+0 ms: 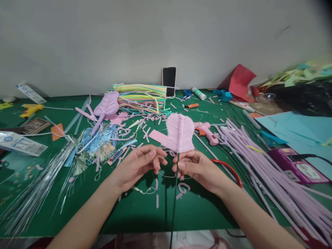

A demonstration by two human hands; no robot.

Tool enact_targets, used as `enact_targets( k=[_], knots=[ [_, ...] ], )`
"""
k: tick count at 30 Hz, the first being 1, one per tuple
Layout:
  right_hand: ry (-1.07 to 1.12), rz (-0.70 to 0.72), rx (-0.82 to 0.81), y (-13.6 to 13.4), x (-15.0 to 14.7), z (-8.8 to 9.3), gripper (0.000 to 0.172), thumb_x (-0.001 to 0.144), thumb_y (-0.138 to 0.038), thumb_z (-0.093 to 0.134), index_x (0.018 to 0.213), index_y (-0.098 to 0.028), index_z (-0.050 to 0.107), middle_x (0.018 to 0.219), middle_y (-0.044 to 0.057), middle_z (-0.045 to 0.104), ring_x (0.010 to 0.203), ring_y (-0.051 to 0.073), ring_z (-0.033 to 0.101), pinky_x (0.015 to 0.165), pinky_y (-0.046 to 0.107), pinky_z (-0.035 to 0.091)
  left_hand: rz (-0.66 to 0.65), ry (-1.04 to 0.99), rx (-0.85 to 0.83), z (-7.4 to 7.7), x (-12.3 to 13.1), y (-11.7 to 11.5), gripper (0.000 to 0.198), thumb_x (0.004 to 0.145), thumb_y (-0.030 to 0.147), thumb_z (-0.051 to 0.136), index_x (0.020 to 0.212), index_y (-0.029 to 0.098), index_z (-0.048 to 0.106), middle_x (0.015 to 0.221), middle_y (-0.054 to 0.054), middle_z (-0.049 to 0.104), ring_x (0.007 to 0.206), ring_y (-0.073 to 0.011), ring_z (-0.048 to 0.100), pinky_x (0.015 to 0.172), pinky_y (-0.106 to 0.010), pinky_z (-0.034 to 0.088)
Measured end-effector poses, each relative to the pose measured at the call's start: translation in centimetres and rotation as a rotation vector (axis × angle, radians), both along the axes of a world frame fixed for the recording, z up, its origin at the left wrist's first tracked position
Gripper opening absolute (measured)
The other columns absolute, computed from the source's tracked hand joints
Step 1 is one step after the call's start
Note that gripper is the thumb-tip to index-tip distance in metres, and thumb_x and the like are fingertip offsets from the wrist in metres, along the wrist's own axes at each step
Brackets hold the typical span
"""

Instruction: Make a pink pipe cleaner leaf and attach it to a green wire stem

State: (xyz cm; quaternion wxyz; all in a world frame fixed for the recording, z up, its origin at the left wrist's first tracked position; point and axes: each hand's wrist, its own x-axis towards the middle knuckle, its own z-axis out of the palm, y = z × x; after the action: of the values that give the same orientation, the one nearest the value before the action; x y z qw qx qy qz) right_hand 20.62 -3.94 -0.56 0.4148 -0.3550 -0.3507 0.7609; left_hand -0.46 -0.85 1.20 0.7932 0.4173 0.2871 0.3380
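Observation:
My right hand (195,167) pinches the thin dark green stem (174,204) of a pale pink, fuzzy, leaf-shaped piece (181,133) between thumb and fingers. The piece stands upright above the hand, with a raised rib down its middle. Just to the left, my left hand (145,159) hovers with its fingers bent and apart, and I see nothing in it. A thin pale thread shows between the two hands; I cannot tell whether either touches it. Short lilac pipe cleaner scraps (183,189) lie on the green table (129,214) below.
Long lilac pipe cleaners (259,159) lie at right beside a purple device (298,166). A pink glue gun (207,132) rests behind my right hand. At left are silvery strips (44,186), blue tassels (98,138) and a lilac leaf mould (107,103). A phone (169,79) leans on the wall.

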Motion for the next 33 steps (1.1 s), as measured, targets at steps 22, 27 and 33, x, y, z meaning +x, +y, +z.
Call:
enact_targets(
  k=[22, 27, 33],
  knots=[
    [0.055, 0.018, -0.025, -0.1, 0.1, 0.3, 0.025, 0.063, -0.030, 0.086, 0.079, -0.017, 0.073, 0.069, 0.001, 0.073, 0.055, 0.009, 0.066, 0.054, 0.019, 0.051, -0.122, -0.099, -0.025, -0.5, 0.0, -0.2, 0.030, 0.068, 0.033, 0.082, 0.095, 0.022, 0.074, 0.077, -0.002, 0.073, 0.061, -0.0144, 0.071, 0.050, -0.019, 0.052],
    [0.047, 0.008, -0.033, -0.1, -0.1, 0.2, 0.026, 0.061, -0.031, 0.087, 0.079, -0.017, 0.073, 0.066, 0.001, 0.072, 0.055, 0.009, 0.065, 0.054, 0.019, 0.051, -0.055, -0.044, -0.050, -0.9, 0.6, -0.5, 0.031, 0.062, 0.035, 0.086, 0.089, 0.022, 0.076, 0.084, -0.004, 0.076, 0.062, -0.0183, 0.073, 0.041, -0.016, 0.047],
    [0.062, -0.074, -0.015, -0.1, 0.0, 0.2, 0.023, 0.065, -0.028, 0.085, 0.081, -0.018, 0.074, 0.070, 0.000, 0.073, 0.055, 0.009, 0.065, 0.055, 0.019, 0.052, 0.070, 0.005, 0.088, -0.5, 0.9, -0.2, 0.034, 0.067, 0.035, 0.083, 0.097, 0.021, 0.075, 0.081, -0.004, 0.072, 0.070, -0.0150, 0.069, 0.054, -0.019, 0.051]
  ],
)
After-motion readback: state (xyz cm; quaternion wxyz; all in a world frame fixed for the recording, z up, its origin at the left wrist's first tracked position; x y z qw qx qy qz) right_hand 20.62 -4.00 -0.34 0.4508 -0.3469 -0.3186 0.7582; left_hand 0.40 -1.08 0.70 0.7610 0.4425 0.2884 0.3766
